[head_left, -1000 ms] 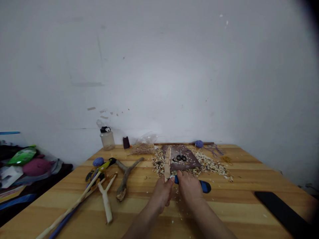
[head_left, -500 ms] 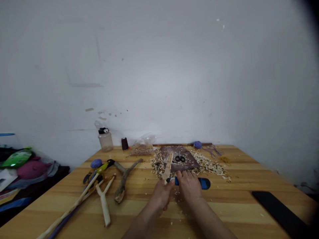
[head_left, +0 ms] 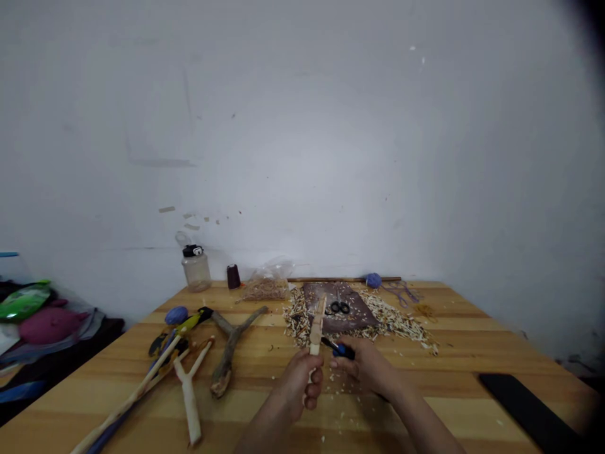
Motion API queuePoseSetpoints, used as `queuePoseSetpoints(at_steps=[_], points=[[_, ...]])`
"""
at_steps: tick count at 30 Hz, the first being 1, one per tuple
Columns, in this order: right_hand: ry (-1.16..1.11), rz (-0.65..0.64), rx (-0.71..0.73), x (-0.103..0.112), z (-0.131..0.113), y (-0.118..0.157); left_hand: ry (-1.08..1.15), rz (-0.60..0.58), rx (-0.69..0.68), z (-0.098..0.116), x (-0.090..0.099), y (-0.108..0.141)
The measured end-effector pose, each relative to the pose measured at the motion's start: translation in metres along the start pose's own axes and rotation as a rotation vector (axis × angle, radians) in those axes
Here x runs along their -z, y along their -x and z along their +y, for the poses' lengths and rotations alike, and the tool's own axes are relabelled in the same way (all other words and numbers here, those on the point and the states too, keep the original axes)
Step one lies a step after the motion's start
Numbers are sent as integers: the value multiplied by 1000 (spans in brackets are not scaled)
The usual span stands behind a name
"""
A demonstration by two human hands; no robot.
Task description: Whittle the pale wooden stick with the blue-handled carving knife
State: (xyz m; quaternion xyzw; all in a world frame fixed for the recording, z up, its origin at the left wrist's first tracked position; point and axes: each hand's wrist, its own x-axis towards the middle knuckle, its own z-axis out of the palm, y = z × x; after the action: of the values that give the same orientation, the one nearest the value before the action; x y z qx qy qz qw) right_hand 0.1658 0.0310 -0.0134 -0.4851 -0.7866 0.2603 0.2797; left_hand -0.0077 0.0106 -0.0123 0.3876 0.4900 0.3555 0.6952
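Observation:
My left hand [head_left: 302, 383] is closed around the lower end of a pale whittled stick [head_left: 317, 325], which stands upright with its narrowed tip pointing away from me. My right hand [head_left: 367, 366], just to the right, grips a carving knife [head_left: 343, 350] with a blue and black handle. The knife's front end points at the stick near my left thumb; its blade is too small to make out, and I cannot tell if it touches the wood. Beyond the stick lies a dark brown sheet [head_left: 352, 320] strewn with chips, with black-handled scissors [head_left: 339, 307] on it.
Wood shavings [head_left: 397, 318] are heaped around the sheet. On the left lie a peeled forked stick [head_left: 190, 397], a bark-covered forked branch [head_left: 230, 353] and a long peeled stick [head_left: 127, 410]. A bottle [head_left: 196, 271] stands far left; a black flat object [head_left: 520, 403] lies right.
My right hand has turned and shifted slightly right, swinging the knife from lying crosswise to angled beside the stick. The stick stands a little lower in view.

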Motion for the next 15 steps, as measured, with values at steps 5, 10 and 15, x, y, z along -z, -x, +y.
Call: queuePoseSetpoints(at_steps=[5, 10, 15], points=[[166, 66, 53, 2, -15, 1, -28, 32, -10, 0, 6, -1], [436, 93, -17, 1, -28, 6, -37, 9, 7, 1, 4, 0], [563, 118, -14, -3, -27, 5, -28, 1, 13, 4, 1, 4]])
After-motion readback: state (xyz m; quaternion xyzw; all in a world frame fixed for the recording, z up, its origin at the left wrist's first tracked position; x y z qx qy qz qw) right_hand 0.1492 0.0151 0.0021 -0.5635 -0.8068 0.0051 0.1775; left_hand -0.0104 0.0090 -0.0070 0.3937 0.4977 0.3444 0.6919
